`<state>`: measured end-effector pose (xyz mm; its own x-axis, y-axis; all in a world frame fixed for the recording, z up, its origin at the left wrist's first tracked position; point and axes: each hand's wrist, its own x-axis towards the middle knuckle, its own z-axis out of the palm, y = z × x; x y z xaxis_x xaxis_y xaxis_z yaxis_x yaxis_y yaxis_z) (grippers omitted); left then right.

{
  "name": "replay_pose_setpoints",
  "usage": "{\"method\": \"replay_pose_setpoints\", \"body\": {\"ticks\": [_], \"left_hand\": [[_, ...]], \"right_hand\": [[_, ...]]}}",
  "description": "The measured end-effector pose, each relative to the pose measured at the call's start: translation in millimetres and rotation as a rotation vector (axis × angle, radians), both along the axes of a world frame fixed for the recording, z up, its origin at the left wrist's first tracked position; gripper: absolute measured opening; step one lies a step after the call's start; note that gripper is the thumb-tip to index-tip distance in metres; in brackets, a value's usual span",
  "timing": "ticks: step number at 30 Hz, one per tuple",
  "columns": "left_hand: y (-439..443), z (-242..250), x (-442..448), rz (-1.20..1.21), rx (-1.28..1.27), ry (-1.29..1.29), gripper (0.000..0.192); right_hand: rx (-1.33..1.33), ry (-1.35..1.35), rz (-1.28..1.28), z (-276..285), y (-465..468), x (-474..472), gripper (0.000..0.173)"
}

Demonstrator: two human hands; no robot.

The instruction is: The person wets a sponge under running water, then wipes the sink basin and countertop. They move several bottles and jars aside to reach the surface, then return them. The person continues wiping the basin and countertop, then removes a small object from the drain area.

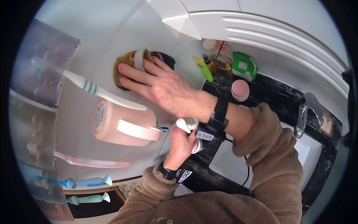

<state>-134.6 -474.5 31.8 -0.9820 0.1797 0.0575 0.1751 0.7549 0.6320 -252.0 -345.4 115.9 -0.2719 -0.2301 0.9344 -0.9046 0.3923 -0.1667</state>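
Note:
My right hand (165, 86) lies spread with its palm side against a mustard-and-dark cloth (123, 65), pressing it on the white tiled wall (98, 22). A grey band of the cloth (139, 60) loops by the fingers. Below the right wrist, my left hand (180, 142) is closed around a white pump-top bottle (186, 124), most of which the hand hides. Beside that hand sits a pink-and-white jar (197, 146), partly covered. A pink cup (125, 126) with a pale handle hangs on its side, as I see it, left of my left hand.
A toothbrush holder (44, 64) with several toothbrushes, one white toothbrush (103, 95) among them, juts in at left. The black marbled counter (268, 89) bears a pink-lidded jar (240, 90), a green tube (204, 70), a green pouch (245, 65) and a sink (310, 148) with a chrome faucet (307, 109).

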Motion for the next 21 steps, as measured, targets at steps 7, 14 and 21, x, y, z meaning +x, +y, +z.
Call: {"method": "replay_pose_setpoints", "body": {"ticks": [7,14,21], "left_hand": [[3,6,7,0.025,-0.011,0.158,0.039],[1,2,10,0.03,0.079,0.092,0.055],[5,6,19,0.027,0.109,0.087,0.053]], "right_hand": [[-0.322,-0.352,-0.129,10,16,-35,0.068],[-0.334,-0.735,-0.311,-21,-3,-26,0.072],[-0.338,-1.047,-0.203,-33,-3,-5,0.062]]}}
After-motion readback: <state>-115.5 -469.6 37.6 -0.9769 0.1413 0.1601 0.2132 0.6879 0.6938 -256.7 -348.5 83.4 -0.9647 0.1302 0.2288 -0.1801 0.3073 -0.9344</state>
